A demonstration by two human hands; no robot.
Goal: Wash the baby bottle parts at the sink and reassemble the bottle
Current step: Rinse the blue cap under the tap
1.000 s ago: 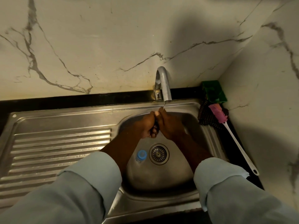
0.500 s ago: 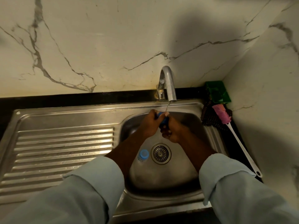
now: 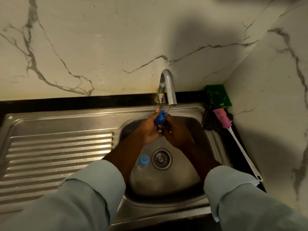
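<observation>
Your left hand (image 3: 150, 129) and right hand (image 3: 176, 132) meet over the back of the sink basin (image 3: 191, 184), just under the tap spout (image 3: 170, 90), where a thin stream of water (image 3: 168, 110) runs down. Between them sits a blue bottle part (image 3: 160, 119); your left fingers curl around its left side and your right fingers close on it from the right, though the fingertips overlap and you cannot make out exactly where each one lands. The lower half of the blue part is hidden behind your hands, so its full shape is unclear. Down in the basin, the baby bottle (image 3: 143, 160) lies beside the drain (image 3: 161, 158), partly covered by your left forearm; only its pale blue end and a little clear body show. At the right rim, a bottle brush (image 3: 233, 139) with a pink head and white handle rests across a dark scrubbing pad (image 3: 211, 124), with a green holder (image 3: 218, 97) in the corner. Both of your sleeves are cut off by the bottom edge.
</observation>
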